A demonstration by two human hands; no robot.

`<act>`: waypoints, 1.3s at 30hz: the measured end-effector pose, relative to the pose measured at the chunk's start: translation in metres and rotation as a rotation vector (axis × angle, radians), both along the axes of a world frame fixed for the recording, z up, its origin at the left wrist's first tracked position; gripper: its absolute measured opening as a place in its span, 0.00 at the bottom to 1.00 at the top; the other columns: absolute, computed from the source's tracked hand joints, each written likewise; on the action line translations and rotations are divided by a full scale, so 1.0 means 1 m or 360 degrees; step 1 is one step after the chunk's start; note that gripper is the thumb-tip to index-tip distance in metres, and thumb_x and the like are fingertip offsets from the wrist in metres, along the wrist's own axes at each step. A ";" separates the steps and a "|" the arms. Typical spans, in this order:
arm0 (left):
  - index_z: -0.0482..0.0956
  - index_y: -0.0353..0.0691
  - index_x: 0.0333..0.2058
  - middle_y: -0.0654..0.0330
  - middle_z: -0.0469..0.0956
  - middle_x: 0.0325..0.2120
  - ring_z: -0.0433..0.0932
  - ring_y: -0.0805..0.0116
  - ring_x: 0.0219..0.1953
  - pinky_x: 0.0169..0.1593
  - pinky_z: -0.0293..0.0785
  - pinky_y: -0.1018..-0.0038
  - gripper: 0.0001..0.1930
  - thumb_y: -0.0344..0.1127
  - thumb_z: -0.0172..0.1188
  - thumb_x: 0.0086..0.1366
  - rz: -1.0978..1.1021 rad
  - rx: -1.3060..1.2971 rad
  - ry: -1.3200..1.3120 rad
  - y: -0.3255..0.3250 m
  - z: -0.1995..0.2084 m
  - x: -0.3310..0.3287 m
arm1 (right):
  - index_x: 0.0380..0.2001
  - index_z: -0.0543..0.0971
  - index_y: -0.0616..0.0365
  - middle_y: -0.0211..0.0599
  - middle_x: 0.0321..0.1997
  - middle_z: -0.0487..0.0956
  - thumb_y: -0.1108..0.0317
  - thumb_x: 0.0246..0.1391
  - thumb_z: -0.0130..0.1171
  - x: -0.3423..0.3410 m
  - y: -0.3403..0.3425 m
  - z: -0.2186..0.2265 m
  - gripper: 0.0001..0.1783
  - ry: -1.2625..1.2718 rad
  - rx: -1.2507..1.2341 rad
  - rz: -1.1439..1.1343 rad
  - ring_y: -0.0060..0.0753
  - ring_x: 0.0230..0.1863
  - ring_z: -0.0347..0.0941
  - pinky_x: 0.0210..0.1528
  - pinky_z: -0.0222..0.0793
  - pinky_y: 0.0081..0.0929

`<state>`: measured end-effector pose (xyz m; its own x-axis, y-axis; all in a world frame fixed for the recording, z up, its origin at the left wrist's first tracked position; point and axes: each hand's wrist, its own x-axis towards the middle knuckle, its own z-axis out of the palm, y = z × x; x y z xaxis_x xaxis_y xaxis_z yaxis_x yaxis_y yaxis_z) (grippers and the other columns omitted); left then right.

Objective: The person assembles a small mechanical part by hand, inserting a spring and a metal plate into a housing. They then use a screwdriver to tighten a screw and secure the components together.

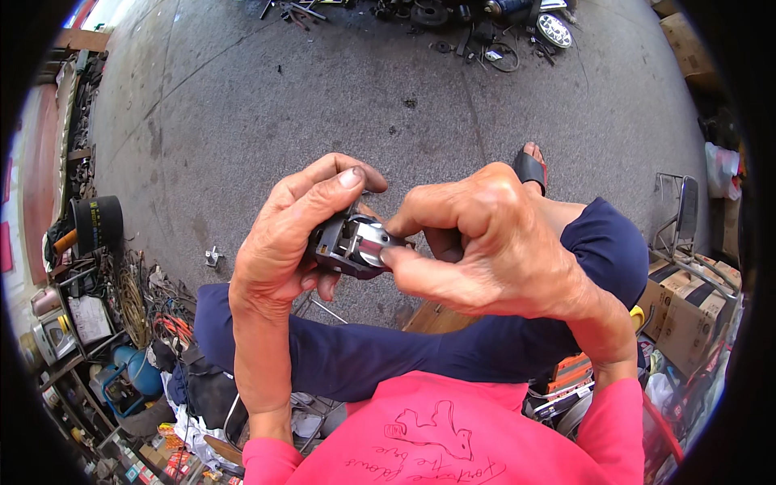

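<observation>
Above my lap I hold a small black housing (329, 242), boxy in shape, with openings in its side. My left hand (279, 230) wraps round it from the left, thumb over the top. A shiny silver metal piece (371, 240) with a curved face sits in the housing's right part. From the right, my right hand (493, 250) pinches at the end of this silver piece with thumb and forefinger. Its other fingers are curled under and partly hidden. The exact kind of the part cannot be made out.
On the concrete floor (202, 121) a small metal piece (212, 256) lies to the left. Dark machine parts (436, 14) are heaped at the far side. Crowded shelving with a black bucket (99, 223) stands left; cardboard boxes (687, 311) and a metal-framed chair (687, 210) are at right.
</observation>
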<state>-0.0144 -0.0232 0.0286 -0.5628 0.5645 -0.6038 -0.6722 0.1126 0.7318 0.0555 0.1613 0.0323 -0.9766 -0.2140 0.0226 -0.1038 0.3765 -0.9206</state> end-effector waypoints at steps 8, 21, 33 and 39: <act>0.74 0.39 0.33 0.67 0.72 0.13 0.66 0.83 0.07 0.07 0.59 0.87 0.13 0.45 0.54 0.64 -0.0079 -0.0130 0.0082 0.005 -0.006 -0.001 | 0.26 0.78 0.61 0.32 0.10 0.69 0.75 0.37 0.62 0.007 -0.010 -0.009 0.07 0.0182 0.0077 -0.0153 0.20 0.10 0.66 0.13 0.58 0.20; 0.73 0.37 0.30 0.66 0.70 0.14 0.65 0.83 0.07 0.08 0.58 0.87 0.18 0.47 0.48 0.67 -0.0177 -0.0389 0.0276 0.013 -0.002 0.005 | 0.21 0.72 0.60 0.38 0.12 0.71 0.77 0.35 0.60 0.015 -0.014 -0.014 0.07 0.0354 0.0344 -0.0050 0.39 0.13 0.72 0.15 0.66 0.31; 0.74 0.40 0.32 0.63 0.74 0.18 0.69 0.80 0.11 0.09 0.63 0.84 0.17 0.48 0.47 0.67 0.0015 -0.0264 0.0183 0.010 -0.013 0.004 | 0.21 0.72 0.62 0.41 0.13 0.73 0.72 0.40 0.59 0.011 -0.015 -0.021 0.06 0.0320 0.0351 -0.0163 0.41 0.15 0.74 0.17 0.68 0.33; 0.65 0.27 0.45 0.47 0.76 0.30 0.78 0.62 0.18 0.15 0.77 0.76 0.20 0.36 0.47 0.59 0.0216 0.0577 -0.0376 -0.002 -0.012 -0.006 | 0.30 0.79 0.67 0.24 0.10 0.67 0.75 0.45 0.62 0.002 -0.006 -0.015 0.08 0.0113 -0.0165 -0.0328 0.09 0.12 0.58 0.14 0.50 0.16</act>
<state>-0.0209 -0.0254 0.0162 -0.5168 0.6938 -0.5015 -0.8165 -0.2232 0.5325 0.0577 0.1557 0.0174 -0.9945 -0.0030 0.1045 -0.1006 0.3001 -0.9486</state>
